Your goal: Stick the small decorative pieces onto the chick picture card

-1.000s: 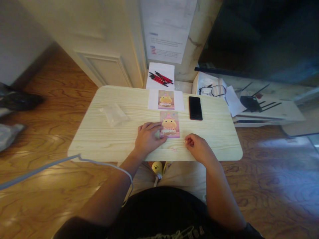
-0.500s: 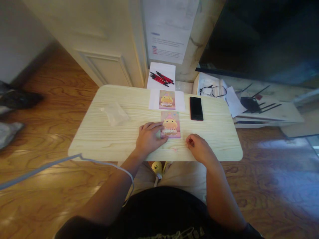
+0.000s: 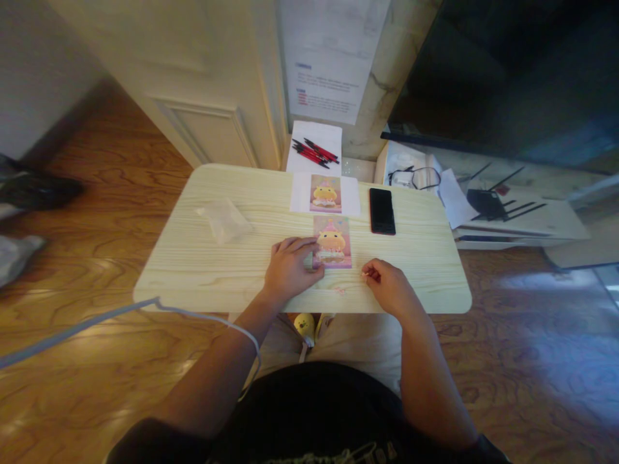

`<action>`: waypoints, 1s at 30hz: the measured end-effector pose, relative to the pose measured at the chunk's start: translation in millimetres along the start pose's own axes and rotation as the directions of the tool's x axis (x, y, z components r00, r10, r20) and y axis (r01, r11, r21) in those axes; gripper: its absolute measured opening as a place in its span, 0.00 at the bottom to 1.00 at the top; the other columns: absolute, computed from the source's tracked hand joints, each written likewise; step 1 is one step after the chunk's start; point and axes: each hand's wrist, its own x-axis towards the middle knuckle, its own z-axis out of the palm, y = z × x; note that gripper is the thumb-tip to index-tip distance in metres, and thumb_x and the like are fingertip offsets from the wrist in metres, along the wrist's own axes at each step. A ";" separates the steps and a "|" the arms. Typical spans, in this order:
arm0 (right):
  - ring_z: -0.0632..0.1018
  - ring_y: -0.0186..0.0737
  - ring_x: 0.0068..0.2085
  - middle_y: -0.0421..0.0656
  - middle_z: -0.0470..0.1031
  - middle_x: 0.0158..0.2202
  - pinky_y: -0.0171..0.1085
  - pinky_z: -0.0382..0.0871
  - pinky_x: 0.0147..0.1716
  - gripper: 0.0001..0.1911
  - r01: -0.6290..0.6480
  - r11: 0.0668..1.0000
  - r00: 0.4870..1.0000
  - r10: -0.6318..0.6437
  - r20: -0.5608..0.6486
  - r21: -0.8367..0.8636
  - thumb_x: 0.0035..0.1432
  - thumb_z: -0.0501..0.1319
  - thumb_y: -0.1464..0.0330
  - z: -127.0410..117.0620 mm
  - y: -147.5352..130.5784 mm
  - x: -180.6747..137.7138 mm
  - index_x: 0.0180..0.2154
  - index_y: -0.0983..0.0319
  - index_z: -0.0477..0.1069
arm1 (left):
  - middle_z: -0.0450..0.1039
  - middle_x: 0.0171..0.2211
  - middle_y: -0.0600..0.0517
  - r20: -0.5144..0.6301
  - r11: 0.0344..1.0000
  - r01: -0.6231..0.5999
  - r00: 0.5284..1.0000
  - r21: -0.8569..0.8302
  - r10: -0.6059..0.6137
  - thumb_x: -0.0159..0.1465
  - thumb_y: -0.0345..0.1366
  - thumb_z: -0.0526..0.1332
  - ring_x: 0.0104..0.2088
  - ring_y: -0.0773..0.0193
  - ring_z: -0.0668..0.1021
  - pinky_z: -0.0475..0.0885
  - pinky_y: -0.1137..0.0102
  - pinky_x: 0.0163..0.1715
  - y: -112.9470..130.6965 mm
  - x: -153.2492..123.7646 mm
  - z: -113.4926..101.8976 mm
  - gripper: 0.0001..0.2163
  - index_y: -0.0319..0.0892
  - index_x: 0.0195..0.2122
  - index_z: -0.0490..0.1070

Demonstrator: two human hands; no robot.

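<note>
- The left hand (image 3: 289, 269) lies flat on the desk (image 3: 203, 270), close to the middle of the near edge. Its fingers (image 3: 302, 245) are spread and rest on the left border of a picture card (image 3: 333, 240).
- The picture card shows a yellow cartoon figure on a pink ground. It lies flat near the middle of the desk, with its long sides running toward the far edge.
- The right hand (image 3: 391, 285) rests on the desk to the right of the card and apart from it. It is curled, with thumb and fingertips pinched on a small pale bit (image 3: 364, 274) that is too small to make out.
- A pinkish scrap (image 3: 340, 291) lies on the desk between the two hands, near the near edge.
- A white sheet (image 3: 349, 195) printed with the same picture lies at the far edge, just beyond the card.
- A dark phone (image 3: 382, 211) lies face up right of the sheet.
- A clear plastic bag (image 3: 223, 219) sits toward the far left corner.
- Red and black pens (image 3: 313, 152) lie on paper beyond the far edge, and glasses (image 3: 416, 175) lie beyond the far right corner.
</note>
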 end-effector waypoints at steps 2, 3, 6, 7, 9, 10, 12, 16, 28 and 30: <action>0.78 0.39 0.39 0.40 0.79 0.37 0.38 0.69 0.41 0.06 0.001 1.000 1.000 -0.001 0.000 0.014 0.62 0.60 0.73 0.5 0.6 0.0 0.40 0.57 0.73 | 0.75 0.60 0.56 0.002 1.000 -0.001 1.000 -0.009 0.001 0.60 0.41 0.66 0.59 0.50 0.73 0.66 0.52 0.59 -0.2 -0.2 0.0 0.18 0.52 0.52 0.77; 0.78 0.39 0.39 0.40 0.79 0.37 0.38 0.69 0.41 0.06 -0.003 1.000 1.000 0.003 0.000 0.020 0.62 0.60 0.73 0.6 0.7 0.0 0.40 0.58 0.73 | 0.75 0.60 0.56 0.005 1.000 0.002 1.000 -0.011 -0.002 0.60 0.41 0.66 0.59 0.50 0.73 0.66 0.52 0.59 0.0 -0.1 -0.3 0.18 0.53 0.52 0.77; 0.78 0.39 0.38 0.40 0.79 0.37 0.38 0.69 0.40 0.06 -0.010 1.000 1.000 0.010 0.004 0.026 0.62 0.60 0.73 0.8 0.7 -0.1 0.40 0.58 0.73 | 0.75 0.60 0.55 0.023 1.000 0.016 1.000 -0.012 -0.016 0.59 0.42 0.67 0.59 0.48 0.73 0.66 0.51 0.59 1.1 0.4 -1.4 0.19 0.53 0.52 0.78; 0.78 0.39 0.38 0.40 0.79 0.37 0.38 0.69 0.40 0.06 -0.009 1.000 1.000 0.008 0.005 0.025 0.62 0.60 0.73 0.9 0.6 0.0 0.40 0.58 0.73 | 0.75 0.60 0.55 0.028 1.000 0.021 0.999 -0.011 -0.020 0.59 0.42 0.67 0.59 0.48 0.73 0.65 0.51 0.59 1.5 0.6 -1.8 0.19 0.53 0.52 0.78; 0.77 0.39 0.37 0.40 0.78 0.36 0.37 0.69 0.40 0.06 -0.005 1.000 1.000 0.005 0.007 0.027 0.62 0.60 0.72 1.2 0.9 0.2 0.40 0.58 0.73 | 0.76 0.60 0.54 0.034 1.000 0.026 0.999 -0.009 -0.026 0.58 0.43 0.68 0.59 0.48 0.73 0.65 0.50 0.59 2.2 0.9 -2.3 0.19 0.53 0.52 0.78; 0.77 0.39 0.37 0.40 0.78 0.35 0.37 0.69 0.39 0.06 -0.006 1.000 1.000 0.006 0.006 0.030 0.62 0.60 0.72 1.3 1.1 0.3 0.40 0.58 0.73 | 0.76 0.60 0.54 0.035 1.000 0.026 0.999 -0.009 -0.026 0.58 0.43 0.68 0.59 0.48 0.73 0.65 0.50 0.59 2.3 1.0 -2.4 0.19 0.53 0.52 0.78; 0.77 0.38 0.36 0.39 0.78 0.35 0.37 0.68 0.38 0.05 -0.009 0.999 1.000 0.008 0.006 0.040 0.62 0.60 0.72 1.5 1.7 0.5 0.39 0.57 0.73 | 0.76 0.60 0.55 0.035 1.000 0.023 0.999 -0.013 -0.022 0.58 0.44 0.69 0.59 0.48 0.73 0.65 0.51 0.59 2.2 1.0 -2.3 0.20 0.53 0.52 0.78; 0.77 0.38 0.36 0.39 0.77 0.35 0.37 0.68 0.39 0.05 -0.011 0.999 1.000 0.010 0.007 0.048 0.62 0.61 0.72 1.7 2.2 0.9 0.39 0.58 0.73 | 0.76 0.60 0.54 0.037 1.000 0.018 0.999 -0.011 -0.017 0.58 0.45 0.69 0.59 0.48 0.73 0.66 0.51 0.59 1.3 0.7 -1.6 0.20 0.53 0.52 0.77; 0.77 0.39 0.40 0.43 0.74 0.42 0.39 0.71 0.44 0.08 0.042 0.998 0.999 -0.043 -0.014 -0.044 0.62 0.62 0.73 -1.2 -4.6 3.7 0.43 0.59 0.75 | 0.75 0.60 0.55 0.011 1.000 0.006 1.000 0.000 -0.006 0.60 0.42 0.65 0.59 0.50 0.73 0.65 0.51 0.60 0.0 -0.8 -0.2 0.18 0.52 0.52 0.78; 0.77 0.39 0.40 0.44 0.74 0.44 0.40 0.72 0.45 0.09 0.065 0.994 0.998 -0.067 -0.020 -0.085 0.63 0.62 0.73 0.2 -15.9 9.1 0.45 0.59 0.77 | 0.76 0.60 0.55 0.014 1.000 0.011 1.000 -0.004 -0.011 0.60 0.41 0.65 0.59 0.49 0.73 0.65 0.51 0.60 -0.2 -0.8 0.3 0.18 0.52 0.52 0.78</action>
